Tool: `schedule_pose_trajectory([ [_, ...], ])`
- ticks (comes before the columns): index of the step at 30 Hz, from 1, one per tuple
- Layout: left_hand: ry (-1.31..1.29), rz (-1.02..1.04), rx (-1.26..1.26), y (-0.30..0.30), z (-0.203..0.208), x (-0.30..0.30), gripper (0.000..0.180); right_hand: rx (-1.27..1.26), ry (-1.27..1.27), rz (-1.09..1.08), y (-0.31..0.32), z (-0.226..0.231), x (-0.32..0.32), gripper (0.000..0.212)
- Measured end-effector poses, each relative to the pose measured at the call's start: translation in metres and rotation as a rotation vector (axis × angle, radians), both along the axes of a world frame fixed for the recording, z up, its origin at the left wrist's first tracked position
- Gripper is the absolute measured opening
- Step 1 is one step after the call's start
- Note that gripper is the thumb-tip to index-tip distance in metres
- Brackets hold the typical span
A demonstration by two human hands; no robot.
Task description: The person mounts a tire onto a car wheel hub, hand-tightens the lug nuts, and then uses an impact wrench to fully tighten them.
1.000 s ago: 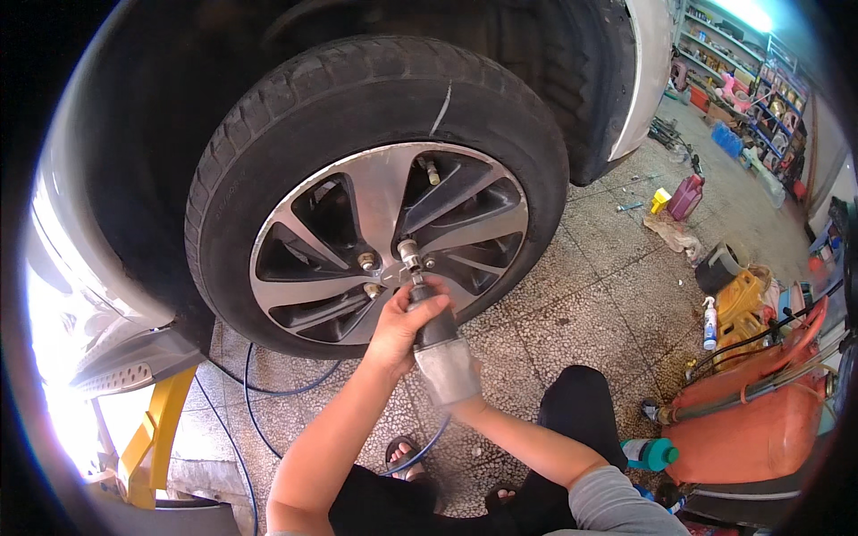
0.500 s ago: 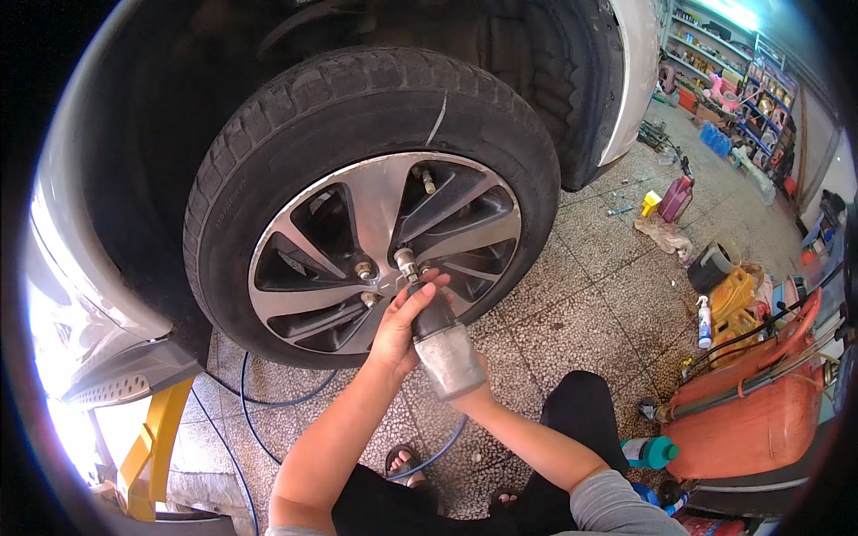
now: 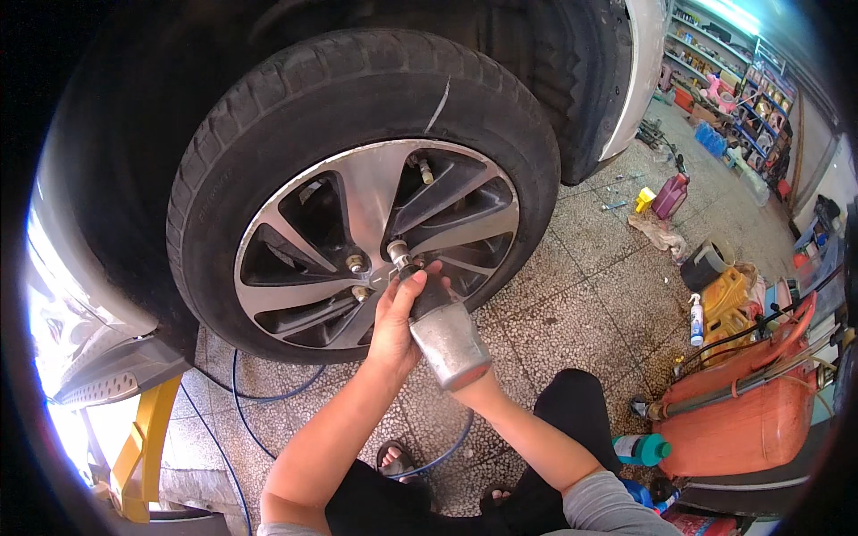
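A grey and black impact wrench points at the car wheel's alloy rim, its socket set into a lug hole near the hub. My left hand is closed around the wrench's front end, thumb on top. Behind the tool's rear body is my right hand, closed at the handle; its fingers are mostly hidden. Other lug nuts show in the rim: one left of the socket, another just below it, and one at the upper right. The black tyre surrounds the rim.
A blue air hose curls over the speckled floor. At lower left stands a yellow lift arm by the car body. On the right are an orange tank, a green-capped bottle, a spray bottle and yellow jugs.
The view has shifted a little, and the wheel looks slightly larger and further left. Both hands keep hold of the impact wrench, its socket still in the same lug hole.
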State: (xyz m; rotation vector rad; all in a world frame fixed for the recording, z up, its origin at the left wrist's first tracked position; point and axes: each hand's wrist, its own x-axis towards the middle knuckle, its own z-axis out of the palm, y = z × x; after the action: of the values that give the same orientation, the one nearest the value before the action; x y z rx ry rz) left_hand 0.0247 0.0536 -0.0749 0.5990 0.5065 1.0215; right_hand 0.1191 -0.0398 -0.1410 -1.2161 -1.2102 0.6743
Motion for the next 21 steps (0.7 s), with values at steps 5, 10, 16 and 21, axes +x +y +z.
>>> schedule_pose_trajectory([
  [5, 0.008, 0.014, -0.008, 0.000, 0.001, 0.001, 0.042, 0.028, -0.115, 0.048, 0.000, -0.002, 0.001, 0.043],
  [10, 0.005, 0.004, -0.024, 0.000, -0.002, -0.001, 0.046, 0.021, -0.022, 0.070, 0.000, -0.004, 0.002, 0.031],
  [16, 0.035, -0.042, -0.020, 0.015, -0.001, -0.003, 0.045, 0.001, -0.128, 0.085, 0.015, -0.007, 0.001, 0.042],
  [21, 0.006, 0.025, -0.007, 0.016, -0.001, -0.001, 0.040, 0.027, -0.139, 0.119, 0.019, -0.008, -0.001, 0.055],
])
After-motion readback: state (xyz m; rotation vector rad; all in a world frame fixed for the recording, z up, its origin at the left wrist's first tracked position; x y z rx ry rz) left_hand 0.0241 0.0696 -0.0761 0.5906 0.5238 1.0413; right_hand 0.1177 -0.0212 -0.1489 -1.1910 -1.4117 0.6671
